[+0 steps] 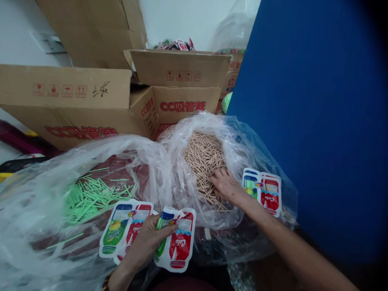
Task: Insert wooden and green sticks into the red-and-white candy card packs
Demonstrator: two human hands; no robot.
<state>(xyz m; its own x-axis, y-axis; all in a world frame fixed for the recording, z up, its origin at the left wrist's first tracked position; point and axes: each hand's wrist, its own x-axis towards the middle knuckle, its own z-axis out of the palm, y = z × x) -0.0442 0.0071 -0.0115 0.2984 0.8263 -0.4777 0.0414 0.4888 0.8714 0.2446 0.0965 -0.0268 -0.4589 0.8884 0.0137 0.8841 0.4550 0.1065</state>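
My left hand (148, 238) is closed on a bottle-shaped candy packet (179, 246), pinching its upper middle between thumb and fingers. The packet has a green half and a red "Cola" half. Just left of it lie more such packets (113, 230), one showing "Sprite", partly covered by my hand. My right hand (226, 186) rests on a heap of thin brown candy sticks (203, 155) inside a clear plastic bag (178, 161). Its fingers are apart and bent, the tips touching the sticks; no held stick shows clearly.
At left, another clear bag (151, 153) holds bright green sticks (93, 194). Filled packets (269, 194) lie right of my right wrist. Cardboard boxes (91, 91) stand along the back. A tall blue panel (306, 121) bounds the right side.
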